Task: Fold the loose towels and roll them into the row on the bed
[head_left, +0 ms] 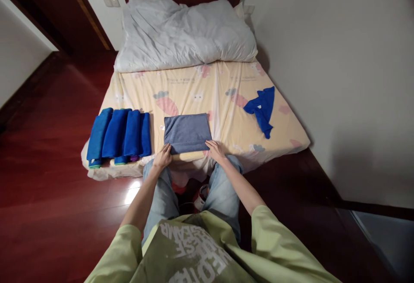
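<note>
A grey-blue towel lies spread on the bed in front of me, its near edge turned over in a narrow fold. My left hand grips the near left corner with fingers closed on the cloth. At the near right corner, my right hand pinches the same towel along the fold. To the left, several blue rolled towels sit side by side close to the bed's front edge. A crumpled blue cloth with a small white tag lies on the right part of the bed.
The bed has a pale yellow sheet with a carrot print. A folded white quilt lies across its far end. A white wall runs along the right, and dark red flooring shows at the left.
</note>
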The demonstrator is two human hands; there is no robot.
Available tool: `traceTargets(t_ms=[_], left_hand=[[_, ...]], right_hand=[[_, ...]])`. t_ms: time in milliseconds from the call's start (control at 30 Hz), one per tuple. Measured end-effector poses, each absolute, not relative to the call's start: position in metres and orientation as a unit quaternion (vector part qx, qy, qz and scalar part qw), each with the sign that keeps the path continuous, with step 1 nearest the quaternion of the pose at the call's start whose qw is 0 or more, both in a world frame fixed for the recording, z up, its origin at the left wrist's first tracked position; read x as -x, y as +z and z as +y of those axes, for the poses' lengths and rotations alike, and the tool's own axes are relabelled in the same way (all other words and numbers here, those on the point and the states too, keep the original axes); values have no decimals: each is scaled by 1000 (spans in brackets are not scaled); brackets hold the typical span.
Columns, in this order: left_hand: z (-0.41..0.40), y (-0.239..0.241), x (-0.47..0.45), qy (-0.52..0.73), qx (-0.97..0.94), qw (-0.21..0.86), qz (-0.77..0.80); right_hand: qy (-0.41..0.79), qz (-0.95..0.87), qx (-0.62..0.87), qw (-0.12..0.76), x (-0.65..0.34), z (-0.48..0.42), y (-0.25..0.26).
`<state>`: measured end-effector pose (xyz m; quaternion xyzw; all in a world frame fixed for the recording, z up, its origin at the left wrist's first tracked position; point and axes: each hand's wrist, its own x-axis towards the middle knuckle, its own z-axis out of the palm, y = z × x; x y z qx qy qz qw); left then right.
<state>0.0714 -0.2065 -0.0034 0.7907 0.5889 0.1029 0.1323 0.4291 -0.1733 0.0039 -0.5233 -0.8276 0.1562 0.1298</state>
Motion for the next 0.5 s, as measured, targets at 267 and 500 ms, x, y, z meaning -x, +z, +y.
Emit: traceTargets(t_ms=[267, 500], left_hand=[[-209, -8, -78, 86, -781, 127, 606], [-194, 14, -65, 69, -783, 149, 600]], right_hand=[[151, -818, 544, 107, -426, -179, 6], [142, -813, 556, 97, -423, -166, 17]])
